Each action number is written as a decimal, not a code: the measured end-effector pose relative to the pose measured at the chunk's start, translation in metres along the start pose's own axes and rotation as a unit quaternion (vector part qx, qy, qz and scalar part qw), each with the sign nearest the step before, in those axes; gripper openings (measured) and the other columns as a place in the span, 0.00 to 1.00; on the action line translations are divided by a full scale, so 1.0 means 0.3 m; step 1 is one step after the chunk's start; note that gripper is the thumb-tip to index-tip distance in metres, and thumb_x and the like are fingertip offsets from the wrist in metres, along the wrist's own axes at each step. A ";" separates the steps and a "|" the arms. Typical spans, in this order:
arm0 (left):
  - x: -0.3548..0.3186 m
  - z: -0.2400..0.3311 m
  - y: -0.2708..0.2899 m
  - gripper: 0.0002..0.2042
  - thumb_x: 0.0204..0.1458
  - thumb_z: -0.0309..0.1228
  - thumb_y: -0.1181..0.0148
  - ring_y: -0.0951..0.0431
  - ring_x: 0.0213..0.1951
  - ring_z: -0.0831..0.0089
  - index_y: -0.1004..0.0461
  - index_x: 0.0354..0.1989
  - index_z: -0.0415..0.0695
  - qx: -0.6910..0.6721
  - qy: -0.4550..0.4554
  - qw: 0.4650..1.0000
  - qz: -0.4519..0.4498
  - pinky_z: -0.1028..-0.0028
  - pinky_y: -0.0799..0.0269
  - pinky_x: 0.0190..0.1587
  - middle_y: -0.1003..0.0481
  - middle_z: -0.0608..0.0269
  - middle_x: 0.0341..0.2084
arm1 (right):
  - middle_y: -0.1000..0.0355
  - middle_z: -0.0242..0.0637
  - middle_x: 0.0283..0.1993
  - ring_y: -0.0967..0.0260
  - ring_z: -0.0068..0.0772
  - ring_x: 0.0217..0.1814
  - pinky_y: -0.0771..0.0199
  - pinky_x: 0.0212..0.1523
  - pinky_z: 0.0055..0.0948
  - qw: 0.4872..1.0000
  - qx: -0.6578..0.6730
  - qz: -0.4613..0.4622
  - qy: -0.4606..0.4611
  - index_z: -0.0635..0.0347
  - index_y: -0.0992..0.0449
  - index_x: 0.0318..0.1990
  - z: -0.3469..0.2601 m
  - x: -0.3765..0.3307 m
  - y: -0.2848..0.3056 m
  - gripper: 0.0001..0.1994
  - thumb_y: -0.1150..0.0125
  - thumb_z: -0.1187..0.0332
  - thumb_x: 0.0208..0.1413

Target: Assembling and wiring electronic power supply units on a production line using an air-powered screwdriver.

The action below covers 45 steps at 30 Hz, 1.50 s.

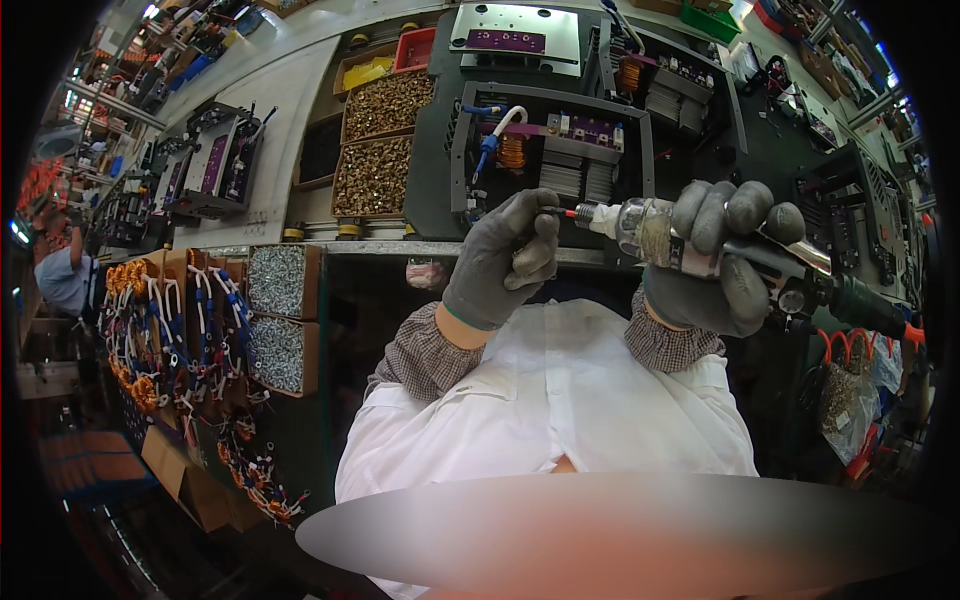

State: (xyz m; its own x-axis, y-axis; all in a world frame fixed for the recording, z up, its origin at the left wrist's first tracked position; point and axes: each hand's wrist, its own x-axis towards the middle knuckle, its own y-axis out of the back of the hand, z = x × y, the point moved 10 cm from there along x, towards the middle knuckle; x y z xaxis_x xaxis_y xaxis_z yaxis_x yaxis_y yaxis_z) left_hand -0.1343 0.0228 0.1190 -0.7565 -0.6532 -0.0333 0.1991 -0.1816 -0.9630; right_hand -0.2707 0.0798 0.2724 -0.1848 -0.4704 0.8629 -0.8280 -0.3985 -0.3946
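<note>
A power screwdriver (655,235) with a worn, partly taped body lies nearly level in front of my chest, its bit pointing left. My right hand (735,235), in a grey glove, is wrapped round its body. My left hand (505,255), gloved too, is closed in a pinch right at the tip of the bit (567,212); whatever small thing its fingertips hold is hidden. Just beyond the hands stands an open black metal chassis (648,170), holding grey heat-sink fins (577,178), a copper coil (511,152) and a white-and-blue cable (497,135).
Boxes of brass-coloured fasteners (372,178) stand left of the chassis, and boxes of silver screws (283,352) nearer me. Bundled cables with coils (180,330) hang at the left. More chassis (690,95) stand beyond and right. A dark hose (865,305) trails from the screwdriver.
</note>
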 end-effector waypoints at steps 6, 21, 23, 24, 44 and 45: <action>0.004 0.001 0.011 0.14 0.65 0.40 0.54 0.45 0.12 0.85 0.29 0.44 0.40 0.021 -0.027 0.999 0.009 0.84 0.48 0.15 0.27 0.69 0.24 | 0.27 0.43 0.48 0.29 0.24 0.29 0.30 0.29 0.25 1.000 0.004 -0.015 0.007 0.54 0.29 0.58 0.002 0.000 -0.008 0.29 0.50 0.78 0.42; -0.086 0.488 -0.093 0.09 0.53 0.32 0.39 0.24 0.19 0.68 0.20 0.41 0.45 0.840 -0.354 0.349 0.218 0.73 0.28 0.24 0.25 0.61 0.18 | 0.26 0.48 0.48 0.27 0.34 0.34 0.25 0.34 0.35 0.988 -0.095 0.070 0.095 0.59 0.29 0.57 -0.148 0.012 0.168 0.26 0.48 0.75 0.44; 0.009 0.396 -0.136 0.12 0.55 0.36 0.42 0.22 0.22 0.65 0.21 0.46 0.51 0.924 -0.318 0.179 0.110 0.69 0.27 0.25 0.23 0.63 0.20 | 0.26 0.48 0.46 0.27 0.35 0.33 0.24 0.34 0.36 0.984 -0.103 0.098 0.109 0.60 0.29 0.56 -0.157 0.001 0.201 0.26 0.49 0.74 0.44; 0.043 0.394 -0.146 0.12 0.55 0.36 0.42 0.22 0.22 0.65 0.21 0.46 0.51 0.924 -0.320 0.178 0.108 0.69 0.27 0.25 0.23 0.63 0.20 | 0.26 0.48 0.46 0.27 0.35 0.33 0.24 0.34 0.36 0.983 -0.104 0.098 0.112 0.60 0.29 0.56 -0.157 0.001 0.203 0.26 0.49 0.74 0.44; 0.442 0.388 -0.017 0.24 0.61 0.54 0.53 0.26 0.24 0.69 0.21 0.38 0.44 0.867 -0.031 0.495 0.056 0.69 0.30 0.32 0.26 0.61 0.20 | 0.30 0.55 0.51 0.25 0.44 0.47 0.18 0.43 0.44 0.891 -0.377 0.003 0.252 0.72 0.37 0.57 0.021 0.147 0.354 0.22 0.42 0.73 0.56; 0.438 0.394 -0.010 0.24 0.61 0.54 0.53 0.26 0.24 0.69 0.21 0.38 0.44 0.867 -0.032 0.494 0.060 0.69 0.30 0.32 0.26 0.61 0.20 | 0.30 0.55 0.51 0.25 0.44 0.47 0.18 0.43 0.44 0.893 -0.374 0.002 0.252 0.72 0.37 0.57 0.031 0.164 0.332 0.22 0.42 0.73 0.56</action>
State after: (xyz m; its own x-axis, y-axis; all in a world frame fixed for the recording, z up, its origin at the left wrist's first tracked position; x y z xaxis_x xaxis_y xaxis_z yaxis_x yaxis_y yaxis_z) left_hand -0.1606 -0.1494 0.1493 -0.6648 -0.7471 0.0002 0.5163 -0.4592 0.7229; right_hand -0.3572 0.0096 0.2725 -0.2480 0.0177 0.9686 -0.9136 0.3283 -0.2399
